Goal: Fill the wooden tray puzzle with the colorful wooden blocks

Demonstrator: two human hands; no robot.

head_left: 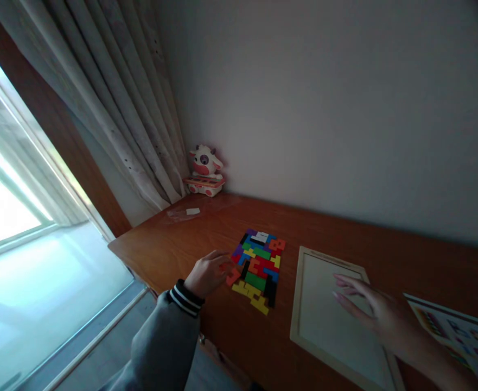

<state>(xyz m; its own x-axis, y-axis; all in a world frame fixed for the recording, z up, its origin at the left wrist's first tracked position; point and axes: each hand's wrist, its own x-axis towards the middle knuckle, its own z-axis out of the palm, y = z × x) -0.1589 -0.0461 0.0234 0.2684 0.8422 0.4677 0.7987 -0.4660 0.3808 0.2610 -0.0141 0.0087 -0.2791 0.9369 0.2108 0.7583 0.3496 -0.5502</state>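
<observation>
Colourful flat puzzle blocks (256,281) lie close together on the brown table, with some gaps between them. My left hand (209,274) is at their left edge, fingers curved over an orange piece (233,276); whether it grips anything is too small to tell. To the right of the blocks lies a wooden tray (295,308) with a pale inside and no pieces showing in it. Above the tray's right part hovers my right hand (363,304), thumb and fingers apart, holding nothing.
A printed sheet (462,336) lies at the right, partly behind my right forearm. The cow toy (205,171) stands at the table's back left corner, near a small white paper (192,211) and clear plastic. A curtain (141,108) and window are at the left.
</observation>
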